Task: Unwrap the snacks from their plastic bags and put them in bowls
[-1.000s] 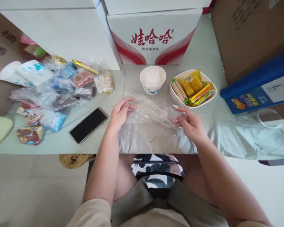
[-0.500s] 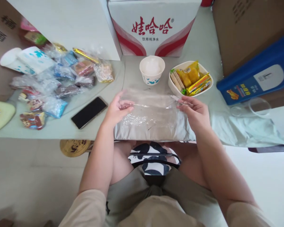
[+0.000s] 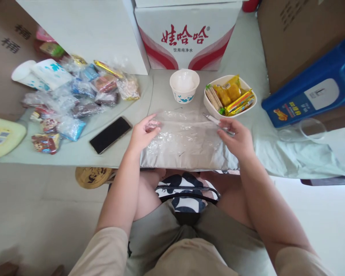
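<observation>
Between my hands lies a clear plastic bag [image 3: 186,130], flat and crinkled near the table's front edge. My left hand [image 3: 145,132] pinches its left side, fingers and thumb curled round the film. In my right hand [image 3: 235,136] is a slim white utility knife [image 3: 214,119], its narrow tip pointing left over the bag's right side. Just behind the bag stands a paper cup [image 3: 184,90] with something white or translucent inside. To the right of the cup, a cream bowl [image 3: 211,110] holds yellow-wrapped snacks and a bundle of sticks.
A black phone [image 3: 110,135] lies left of my left hand. Behind it is a heap of wrapped snacks [image 3: 84,92] with paper cups [image 3: 50,74]. A white carton [image 3: 186,38] stands at the back. A blue container [image 3: 310,92] and a clear plastic cup [image 3: 313,129] are on the right.
The bag has come down flatter onto the table. My right hand has shifted slightly, and the knife shows more plainly. My left hand keeps its hold; the view has turned a little.
</observation>
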Available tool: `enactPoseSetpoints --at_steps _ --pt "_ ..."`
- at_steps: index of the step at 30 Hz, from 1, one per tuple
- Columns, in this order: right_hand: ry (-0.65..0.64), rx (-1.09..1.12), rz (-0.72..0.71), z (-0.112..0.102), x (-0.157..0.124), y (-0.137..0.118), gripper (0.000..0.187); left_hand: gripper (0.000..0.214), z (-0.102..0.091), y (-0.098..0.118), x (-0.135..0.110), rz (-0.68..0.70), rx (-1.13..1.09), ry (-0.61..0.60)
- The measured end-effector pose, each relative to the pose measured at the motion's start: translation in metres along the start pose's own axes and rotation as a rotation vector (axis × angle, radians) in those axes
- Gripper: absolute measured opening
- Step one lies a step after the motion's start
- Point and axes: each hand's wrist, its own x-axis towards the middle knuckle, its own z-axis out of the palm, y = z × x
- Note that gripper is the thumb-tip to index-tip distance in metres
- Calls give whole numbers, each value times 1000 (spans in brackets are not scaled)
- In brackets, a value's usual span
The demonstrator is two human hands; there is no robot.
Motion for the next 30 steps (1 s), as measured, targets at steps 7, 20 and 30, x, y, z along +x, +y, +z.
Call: enactPoseSetpoints --at_steps 7,20,30 --pt "199 -123 -82 -8 2 -4 14 12 -11 8 3 206 250 183" --pt "-504 583 566 -38 -2 -16 46 29 0 22 1 -353 -241 -109" --pt "-793 628 342 32 -3 -28 50 20 38 41 17 -491 -225 -568"
